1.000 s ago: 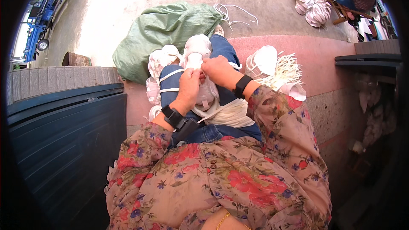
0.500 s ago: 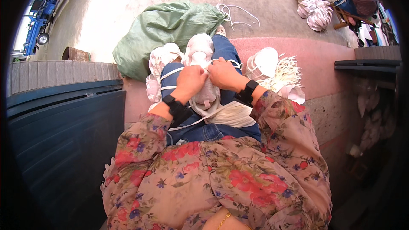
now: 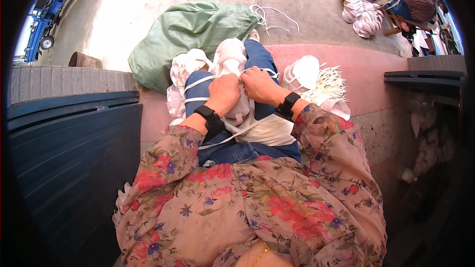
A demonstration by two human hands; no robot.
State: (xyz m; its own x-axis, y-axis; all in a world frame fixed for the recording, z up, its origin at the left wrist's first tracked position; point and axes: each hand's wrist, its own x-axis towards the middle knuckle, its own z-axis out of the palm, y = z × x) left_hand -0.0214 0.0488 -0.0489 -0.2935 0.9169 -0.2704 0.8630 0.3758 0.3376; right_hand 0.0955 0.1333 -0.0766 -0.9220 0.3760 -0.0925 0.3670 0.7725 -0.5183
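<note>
A pale pink and white shoe upper point(image 3: 230, 52) lies lengthwise between my knees, its toe pointing away from me. Over its middle my left hand point(image 3: 225, 91) is closed, fingers curled at the lacing, their tips hidden. Close beside it on the right, my right hand point(image 3: 260, 85) pinches a white shoelace point(image 3: 271, 72) at the upper's edge. More of the lace loops over my left thigh and across my lap. A flat bundle of white laces point(image 3: 269, 132) rests on my right thigh.
A green sack point(image 3: 183, 39) lies ahead, with other uppers point(image 3: 185, 64) beside my left leg. To the right are a white upper point(image 3: 306, 71) and a lace bundle point(image 3: 332, 84). Dark blue doors point(image 3: 74, 153) flank me; a person point(image 3: 414, 2) sits far right near stacked uppers point(image 3: 363, 15).
My left hand has rolled so its knuckles face up more, still at the lacing. My right hand has stayed nearly in place. The whole view has shifted slightly.
</note>
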